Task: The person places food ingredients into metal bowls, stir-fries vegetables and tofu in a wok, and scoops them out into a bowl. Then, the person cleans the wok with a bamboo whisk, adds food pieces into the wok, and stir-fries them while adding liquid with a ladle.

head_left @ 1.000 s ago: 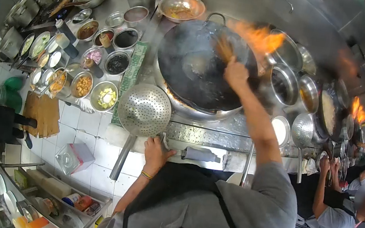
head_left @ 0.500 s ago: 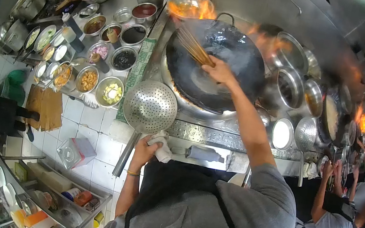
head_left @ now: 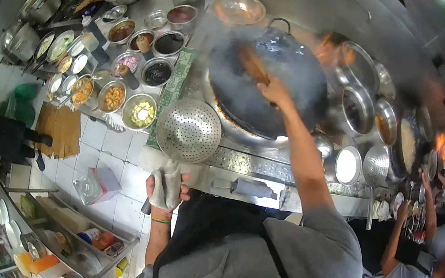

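Your left hand point(head_left: 166, 199) is curled around a folded, pale grey cloth point(head_left: 168, 181), thumb and fingers showing on either side of it, just off the near edge of the steel counter point(head_left: 253, 164). Just beyond it, a round, perforated steel strainer point(head_left: 189, 128) lies at that near edge, left of the wok; its handle runs back toward you and is mostly hidden by the cloth and the hand.

Your right hand point(head_left: 276, 92) is closed on the near end of a brown brush of thin, stiff strands point(head_left: 253, 65). You hold it over the large, round black wok point(head_left: 300, 87), its far end angled up and to the left. Steam or smoke blurs the wok's inside, so you cannot tell whether the tips touch the metal. The wok sits in a wide steel ring, with a loop handle on its far rim.

Orange flames point(head_left: 326, 51) rise just right of the wok. Beyond its far left rim sits a shallow, shiny steel bowl point(head_left: 240, 9). A green patterned strip point(head_left: 173, 84) lies between the strainer and a round steel bowl of yellow-green chunks point(head_left: 126, 118). Another person point(head_left: 407, 276) stands at the counter's right part, arms reaching over it.
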Motion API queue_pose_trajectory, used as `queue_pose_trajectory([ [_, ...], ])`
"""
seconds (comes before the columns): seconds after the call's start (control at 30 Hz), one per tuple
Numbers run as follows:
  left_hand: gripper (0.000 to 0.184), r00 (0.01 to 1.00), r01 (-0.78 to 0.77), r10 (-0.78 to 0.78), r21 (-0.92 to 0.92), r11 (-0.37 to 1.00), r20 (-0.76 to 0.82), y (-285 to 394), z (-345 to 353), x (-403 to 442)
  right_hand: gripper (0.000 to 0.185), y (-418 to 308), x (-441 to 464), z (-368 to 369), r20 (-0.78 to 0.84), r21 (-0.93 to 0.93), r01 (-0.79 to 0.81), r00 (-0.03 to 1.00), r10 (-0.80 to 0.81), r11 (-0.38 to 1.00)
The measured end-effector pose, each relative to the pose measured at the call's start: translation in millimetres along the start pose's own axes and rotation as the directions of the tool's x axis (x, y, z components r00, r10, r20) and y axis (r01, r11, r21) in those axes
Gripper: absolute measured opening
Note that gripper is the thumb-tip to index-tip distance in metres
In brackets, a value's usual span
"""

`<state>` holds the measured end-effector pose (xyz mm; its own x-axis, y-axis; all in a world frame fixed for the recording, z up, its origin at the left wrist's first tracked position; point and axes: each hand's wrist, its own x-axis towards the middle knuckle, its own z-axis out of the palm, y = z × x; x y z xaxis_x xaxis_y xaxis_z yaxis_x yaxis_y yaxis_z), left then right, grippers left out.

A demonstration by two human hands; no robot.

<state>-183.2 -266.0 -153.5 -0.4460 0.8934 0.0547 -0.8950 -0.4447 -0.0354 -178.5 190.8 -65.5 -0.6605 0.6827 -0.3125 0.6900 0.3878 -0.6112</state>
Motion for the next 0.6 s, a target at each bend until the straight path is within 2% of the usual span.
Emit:
queue_pose_trajectory([
  [0.03, 0.077, 0.998, 0.047, -0.047, 0.001, 0.999, 0.045, -1.6, 1.4, 4.4, 0.047, 8.5, 11.7, 14.2, -0.346, -0.271, 0.020, 0.931, -0.116, 0.962],
  [0.13, 0.080, 0.993, 0.114, -0.113, 0.230, 0.966, -0.016, -10.8, 19.8, 17.9, 0.047, -2.2, 0.4, 30.4, -0.223, -0.328, 0.074, 0.963, -0.153, 0.942],
  [0.17, 0.083, 0.992, 0.129, -0.119, 0.303, 0.944, -0.049, -14.9, 25.8, 21.7, 0.045, -9.1, -20.8, 34.7, -0.136, -0.341, 0.182, 0.961, -0.240, 0.922],
  [0.23, 0.086, 0.988, 0.144, -0.115, 0.378, 0.914, -0.099, -25.6, 39.8, 34.2, 0.046, -42.0, -73.5, 4.1, 0.048, -0.152, 0.163, 0.986, -0.157, 0.975],
  [0.27, 0.088, 0.988, 0.139, -0.104, 0.381, 0.914, -0.112, -34.2, 46.5, 43.6, 0.046, -40.6, -72.3, -4.8, 0.085, -0.092, 0.206, 0.976, -0.199, 0.974],
  [0.3, 0.087, 0.975, 0.204, -0.161, 0.327, 0.923, -0.152, -39.3, 47.2, 45.7, 0.046, -39.2, -70.9, -13.9, 0.122, -0.029, 0.245, 0.963, -0.239, 0.969],
  [0.37, 0.084, 0.914, 0.375, -0.337, 0.151, 0.915, -0.228, -46.1, 40.1, 54.3, 0.044, 9.8, 4.0, 15.7, -0.169, -0.268, 0.143, 0.967, -0.193, 0.953],
  [0.4, 0.080, 0.892, 0.434, -0.412, 0.097, 0.895, -0.187, -51.9, 37.4, 60.3, 0.043, 24.6, 23.1, 27.2, -0.313, -0.370, 0.064, 0.931, -0.189, 0.927],
  [0.43, 0.076, 0.862, 0.496, -0.485, 0.048, 0.867, -0.145, -57.8, 34.7, 66.2, 0.041, 15.2, 15.3, 31.9, -0.441, -0.286, -0.016, 0.890, -0.117, 0.958],
  [0.47, 0.073, 0.827, 0.557, -0.554, 0.006, 0.831, -0.102, -63.7, 31.9, 71.8, 0.043, 9.0, 1.2, 31.1, -0.336, -0.347, 0.051, 0.926, -0.175, 0.937],
  [0.53, 0.070, 0.860, 0.510, -0.487, 0.215, 0.833, -0.154, -79.9, 50.4, 72.7, 0.045, -4.8, -44.0, 25.0, -0.099, -0.447, 0.201, 0.957, -0.272, 0.872],
  [0.57, 0.066, 0.880, 0.475, -0.447, 0.284, 0.833, -0.160, -86.3, 57.2, 74.8, 0.042, -12.3, -73.7, 6.1, 0.066, -0.325, 0.345, 0.937, -0.343, 0.880],
  [0.6, 0.064, 0.882, 0.468, -0.429, 0.246, 0.849, -0.194, -86.5, 54.4, 79.9, 0.042, -4.1, -67.8, -2.2, 0.128, -0.333, 0.357, 0.934, -0.333, 0.873],
])
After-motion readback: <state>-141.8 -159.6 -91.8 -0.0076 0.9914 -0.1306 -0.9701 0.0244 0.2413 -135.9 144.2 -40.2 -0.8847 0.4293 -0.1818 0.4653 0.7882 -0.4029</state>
